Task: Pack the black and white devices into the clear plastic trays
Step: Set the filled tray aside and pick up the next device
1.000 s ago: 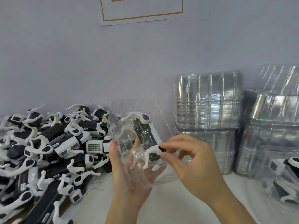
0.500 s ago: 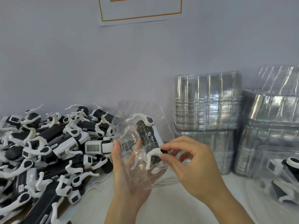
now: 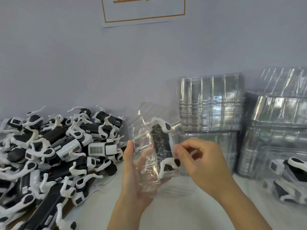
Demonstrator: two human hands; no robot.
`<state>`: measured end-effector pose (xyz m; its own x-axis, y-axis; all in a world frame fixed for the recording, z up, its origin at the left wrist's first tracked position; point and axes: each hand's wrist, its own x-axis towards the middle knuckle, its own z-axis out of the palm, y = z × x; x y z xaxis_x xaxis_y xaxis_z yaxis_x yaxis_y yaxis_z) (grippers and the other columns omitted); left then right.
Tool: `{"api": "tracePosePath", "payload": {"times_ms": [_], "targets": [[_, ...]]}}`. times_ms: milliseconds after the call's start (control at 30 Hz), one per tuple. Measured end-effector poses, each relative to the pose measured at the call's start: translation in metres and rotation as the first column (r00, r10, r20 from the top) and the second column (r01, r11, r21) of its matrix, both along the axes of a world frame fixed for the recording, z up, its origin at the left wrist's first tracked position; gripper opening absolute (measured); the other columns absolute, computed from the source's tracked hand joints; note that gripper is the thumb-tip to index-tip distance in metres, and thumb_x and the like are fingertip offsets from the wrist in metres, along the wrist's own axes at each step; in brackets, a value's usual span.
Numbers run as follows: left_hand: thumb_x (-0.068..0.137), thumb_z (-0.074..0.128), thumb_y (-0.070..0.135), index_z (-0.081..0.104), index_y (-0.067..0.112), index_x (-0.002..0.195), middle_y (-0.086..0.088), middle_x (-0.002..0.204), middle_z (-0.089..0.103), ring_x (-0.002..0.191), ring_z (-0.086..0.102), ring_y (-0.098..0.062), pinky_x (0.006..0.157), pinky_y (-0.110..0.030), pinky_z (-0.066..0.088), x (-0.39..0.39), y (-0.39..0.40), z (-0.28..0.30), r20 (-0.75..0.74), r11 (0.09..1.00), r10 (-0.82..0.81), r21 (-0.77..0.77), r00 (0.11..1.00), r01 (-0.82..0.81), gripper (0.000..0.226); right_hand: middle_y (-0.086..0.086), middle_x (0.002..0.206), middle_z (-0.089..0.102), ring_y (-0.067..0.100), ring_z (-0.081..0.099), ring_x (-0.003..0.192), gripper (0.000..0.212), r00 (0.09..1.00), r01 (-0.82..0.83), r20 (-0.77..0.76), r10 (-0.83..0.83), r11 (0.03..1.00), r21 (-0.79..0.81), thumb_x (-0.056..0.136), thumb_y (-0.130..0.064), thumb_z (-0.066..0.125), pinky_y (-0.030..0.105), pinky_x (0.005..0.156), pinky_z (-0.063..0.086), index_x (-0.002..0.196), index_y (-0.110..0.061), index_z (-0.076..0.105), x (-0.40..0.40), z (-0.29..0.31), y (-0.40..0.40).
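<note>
Head camera view shows the left hand (image 3: 137, 173) cupping a clear plastic tray (image 3: 149, 155) from underneath, thumb curled along its left edge, lifted above the middle of the white counter (image 3: 179, 206). One black and white device (image 3: 163, 146) sits inside that tray. At the tray's right edge the right hand (image 3: 204, 165) pinches with thumb and forefinger. Along the counter's left edge lies a heap of loose devices (image 3: 54, 153). Toward the back right corner stand stacks of empty trays (image 3: 211, 103), with a packed tray (image 3: 289, 173) by the right edge.
</note>
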<state>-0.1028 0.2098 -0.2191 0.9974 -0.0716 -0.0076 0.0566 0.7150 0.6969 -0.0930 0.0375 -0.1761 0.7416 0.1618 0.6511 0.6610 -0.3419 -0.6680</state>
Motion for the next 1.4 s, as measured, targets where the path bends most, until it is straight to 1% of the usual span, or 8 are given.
{"api": "tracePosePath", "payload": {"times_ms": [100,267,467,700,900,1000,1167,1400], "targets": [[0.067,0.062,0.078,0.078,0.019,0.107,-0.018,0.118,0.071,0.103,0.070,-0.039,0.075,-0.050,0.059,0.000,-0.005,0.000,0.013,0.997,-0.076,0.033,0.997,0.075,0.073,-0.017,0.078,0.069,0.005,0.065,0.075,0.007,0.996,0.072,0.038,-0.077,0.992,0.103,0.089,-0.025,0.071,0.012,0.064,0.048,0.089,-0.031,0.072,0.000,0.003,0.003],[0.061,0.070,0.080,0.076,0.023,0.114,-0.018,0.121,0.070,0.108,0.069,-0.038,0.076,-0.048,0.059,-0.005,-0.014,-0.005,0.006,0.989,-0.128,0.076,0.992,0.127,0.078,-0.016,0.075,0.067,0.004,0.066,0.076,0.023,0.984,0.144,0.082,-0.156,0.980,0.137,0.088,-0.024,0.074,0.015,0.070,0.053,0.110,-0.030,0.072,-0.001,0.005,0.008],[0.061,0.073,0.080,0.065,0.024,0.132,-0.018,0.136,0.061,0.125,0.058,-0.041,0.103,-0.064,0.043,-0.002,-0.017,-0.009,0.012,0.987,-0.149,0.055,0.989,0.148,0.091,-0.014,0.079,0.067,0.005,0.064,0.078,0.020,0.966,0.200,0.148,-0.212,0.975,0.092,0.086,-0.018,0.077,0.014,0.071,0.052,0.105,-0.024,0.076,-0.003,0.011,0.007],[0.053,0.077,0.081,0.070,0.027,0.125,-0.017,0.132,0.064,0.120,0.062,-0.041,0.092,-0.060,0.051,-0.003,-0.017,-0.007,0.009,0.988,-0.141,0.064,0.990,0.141,0.091,-0.012,0.086,0.065,0.004,0.063,0.080,0.018,0.949,0.232,0.191,-0.249,0.967,0.108,0.087,-0.017,0.076,0.009,0.071,0.050,0.105,-0.019,0.076,-0.009,0.012,0.012],[0.058,0.073,0.082,0.074,0.026,0.119,-0.015,0.124,0.069,0.109,0.069,-0.038,0.097,-0.061,0.049,-0.006,-0.016,-0.009,0.012,0.987,-0.145,0.069,0.989,0.144,0.082,-0.013,0.091,0.062,0.001,0.062,0.082,0.019,0.949,0.243,0.177,-0.261,0.963,0.118,0.088,-0.017,0.075,0.011,0.070,0.052,0.107,-0.018,0.074,-0.014,0.007,0.018],[0.061,0.071,0.082,0.075,0.026,0.115,-0.015,0.119,0.071,0.105,0.070,-0.038,0.088,-0.056,0.056,-0.007,-0.014,-0.010,0.005,0.988,-0.133,0.079,0.991,0.132,0.078,-0.012,0.092,0.063,0.002,0.062,0.078,0.019,0.945,0.266,0.163,-0.283,0.957,0.118,0.089,-0.018,0.074,0.014,0.070,0.054,0.108,-0.020,0.074,-0.014,0.004,0.019],[0.059,0.076,0.078,0.077,0.023,0.112,-0.016,0.116,0.072,0.102,0.071,-0.038,0.079,-0.053,0.058,-0.006,-0.014,-0.012,-0.001,0.990,-0.135,0.047,0.991,0.135,0.076,-0.012,0.091,0.065,0.001,0.062,0.083,0.017,0.953,0.254,0.135,-0.272,0.957,0.138,0.089,-0.018,0.074,0.007,0.071,0.048,0.106,-0.021,0.074,-0.012,0.002,0.016],[0.069,0.066,0.079,0.075,0.020,0.115,-0.015,0.124,0.069,0.108,0.069,-0.039,0.085,-0.052,0.057,-0.012,-0.019,0.001,-0.001,0.996,-0.086,0.008,0.996,0.086,0.076,-0.015,0.093,0.065,0.000,0.061,0.086,0.025,0.977,0.190,0.065,-0.202,0.969,0.156,0.094,-0.015,0.066,0.011,0.072,0.050,0.114,-0.031,0.066,-0.020,0.006,0.014]]}}
